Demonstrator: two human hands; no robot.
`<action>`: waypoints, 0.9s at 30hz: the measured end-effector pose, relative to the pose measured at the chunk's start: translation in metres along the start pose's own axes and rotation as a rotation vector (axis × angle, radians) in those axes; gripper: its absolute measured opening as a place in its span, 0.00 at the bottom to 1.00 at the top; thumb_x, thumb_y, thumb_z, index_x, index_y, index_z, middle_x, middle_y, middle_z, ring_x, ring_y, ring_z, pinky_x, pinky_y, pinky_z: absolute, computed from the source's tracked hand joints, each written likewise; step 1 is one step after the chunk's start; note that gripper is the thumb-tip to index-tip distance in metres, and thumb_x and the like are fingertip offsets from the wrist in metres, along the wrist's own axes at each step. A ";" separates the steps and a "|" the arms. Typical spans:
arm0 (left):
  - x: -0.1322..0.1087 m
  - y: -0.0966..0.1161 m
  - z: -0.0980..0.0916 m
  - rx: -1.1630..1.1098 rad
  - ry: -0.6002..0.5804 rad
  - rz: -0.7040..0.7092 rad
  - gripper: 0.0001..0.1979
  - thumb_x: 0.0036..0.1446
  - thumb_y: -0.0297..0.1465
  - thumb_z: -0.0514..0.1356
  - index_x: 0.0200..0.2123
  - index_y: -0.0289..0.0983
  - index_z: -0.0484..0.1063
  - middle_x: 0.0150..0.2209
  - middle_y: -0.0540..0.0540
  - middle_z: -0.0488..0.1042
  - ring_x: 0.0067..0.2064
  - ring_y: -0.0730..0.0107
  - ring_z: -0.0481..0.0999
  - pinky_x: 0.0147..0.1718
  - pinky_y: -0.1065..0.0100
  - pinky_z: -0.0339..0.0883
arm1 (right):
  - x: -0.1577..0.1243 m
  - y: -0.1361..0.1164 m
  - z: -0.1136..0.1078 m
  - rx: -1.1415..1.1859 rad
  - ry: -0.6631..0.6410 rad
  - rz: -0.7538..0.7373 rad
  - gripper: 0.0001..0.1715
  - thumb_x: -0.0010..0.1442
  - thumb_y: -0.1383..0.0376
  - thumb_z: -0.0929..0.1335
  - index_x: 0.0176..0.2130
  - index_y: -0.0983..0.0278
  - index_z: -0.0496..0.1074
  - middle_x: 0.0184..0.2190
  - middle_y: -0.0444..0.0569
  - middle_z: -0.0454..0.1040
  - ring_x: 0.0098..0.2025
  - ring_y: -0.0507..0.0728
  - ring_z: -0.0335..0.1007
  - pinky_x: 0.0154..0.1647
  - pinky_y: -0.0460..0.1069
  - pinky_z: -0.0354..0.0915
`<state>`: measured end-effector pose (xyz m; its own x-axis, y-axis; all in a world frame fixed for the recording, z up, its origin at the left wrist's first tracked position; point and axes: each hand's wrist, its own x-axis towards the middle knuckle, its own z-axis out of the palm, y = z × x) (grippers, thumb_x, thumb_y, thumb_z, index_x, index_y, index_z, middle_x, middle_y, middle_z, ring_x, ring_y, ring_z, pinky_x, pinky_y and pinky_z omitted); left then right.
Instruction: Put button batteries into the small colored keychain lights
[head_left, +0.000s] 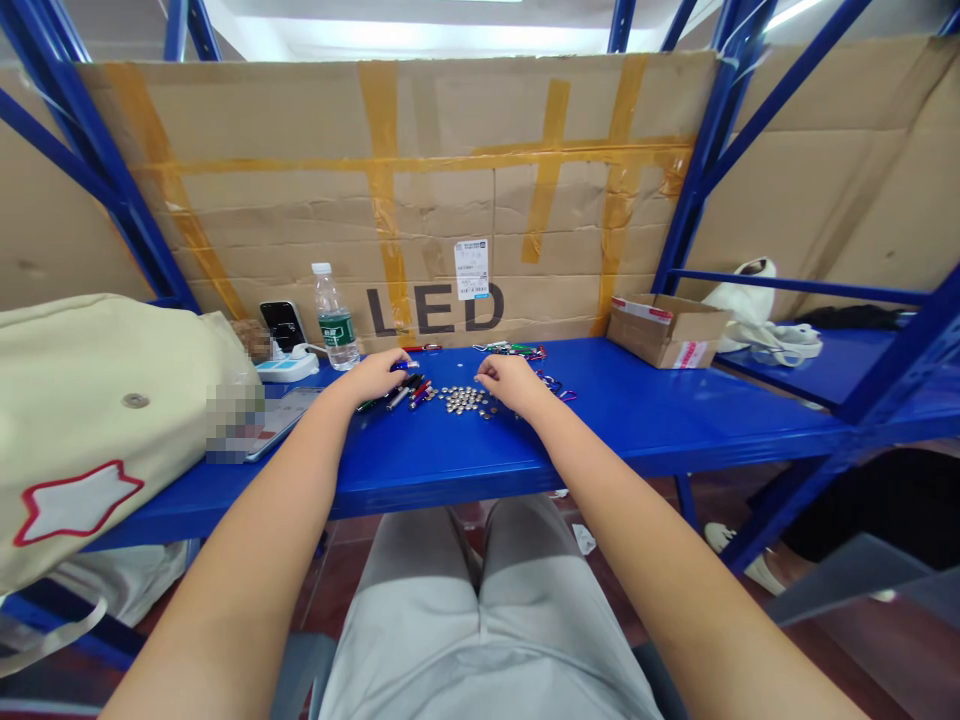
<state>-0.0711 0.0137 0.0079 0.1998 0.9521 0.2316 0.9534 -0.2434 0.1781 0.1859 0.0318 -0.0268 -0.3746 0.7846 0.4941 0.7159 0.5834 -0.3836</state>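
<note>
Between our hands, small shiny metal discs (465,402) lie in a loose patch, just left of the bent fingers of our right hand (516,384), the nearer one; we cannot tell whether those fingers pinch anything. Our left hand (375,377) curls by a blue rod (406,366), its grip unclear, above glossy slim pens (400,397) slanting across the smooth blue bench (450,465).

The table (660,410) is blue, the discs (461,401) silvery; tan far cardboard (300,120) wears amber tape stripes (382,220); the left cream bag (176,370), a red-edged white star (81,503).
</note>
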 end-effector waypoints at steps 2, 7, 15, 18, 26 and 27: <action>0.003 -0.011 0.002 0.105 0.031 -0.065 0.18 0.57 0.34 0.52 0.49 0.37 0.69 0.51 0.43 0.73 0.49 0.59 0.72 0.47 0.66 0.65 | 0.000 0.000 0.000 0.019 -0.002 -0.009 0.08 0.57 0.70 0.66 0.36 0.66 0.75 0.34 0.49 0.77 0.36 0.52 0.72 0.38 0.44 0.63; 0.009 -0.031 0.006 0.266 0.016 -0.159 0.19 0.58 0.37 0.52 0.48 0.35 0.73 0.49 0.40 0.75 0.49 0.56 0.73 0.45 0.67 0.65 | 0.000 0.001 0.000 -0.030 -0.013 -0.051 0.11 0.55 0.73 0.65 0.35 0.66 0.75 0.34 0.49 0.77 0.37 0.53 0.71 0.41 0.44 0.63; 0.012 -0.038 0.012 0.251 -0.060 -0.227 0.18 0.55 0.36 0.54 0.47 0.37 0.75 0.48 0.42 0.76 0.48 0.60 0.74 0.46 0.68 0.65 | -0.003 0.001 -0.005 -0.183 -0.060 -0.067 0.10 0.56 0.70 0.65 0.36 0.65 0.76 0.41 0.51 0.73 0.42 0.53 0.69 0.48 0.45 0.61; 0.013 -0.038 0.012 0.270 -0.055 -0.221 0.18 0.55 0.37 0.54 0.46 0.38 0.75 0.47 0.42 0.76 0.47 0.59 0.75 0.45 0.69 0.66 | -0.005 0.003 -0.014 -0.235 -0.037 0.019 0.11 0.56 0.69 0.65 0.37 0.64 0.76 0.43 0.53 0.72 0.44 0.55 0.69 0.50 0.47 0.60; 0.015 -0.040 0.013 0.318 -0.019 -0.220 0.18 0.55 0.37 0.53 0.44 0.39 0.76 0.47 0.43 0.77 0.48 0.59 0.74 0.45 0.69 0.66 | -0.013 0.016 -0.027 -0.257 -0.094 0.143 0.10 0.52 0.68 0.67 0.34 0.62 0.78 0.43 0.53 0.72 0.46 0.57 0.68 0.49 0.49 0.62; 0.015 -0.040 0.013 0.321 -0.016 -0.225 0.17 0.55 0.37 0.53 0.43 0.39 0.77 0.47 0.42 0.77 0.48 0.58 0.74 0.45 0.69 0.66 | -0.013 0.016 -0.028 -0.262 -0.101 0.154 0.10 0.51 0.68 0.67 0.34 0.62 0.78 0.43 0.53 0.72 0.45 0.58 0.69 0.49 0.49 0.62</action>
<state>-0.1033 0.0407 -0.0084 -0.0215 0.9785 0.2052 0.9955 0.0400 -0.0860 0.2183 0.0248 -0.0179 -0.2972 0.8839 0.3610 0.8912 0.3925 -0.2274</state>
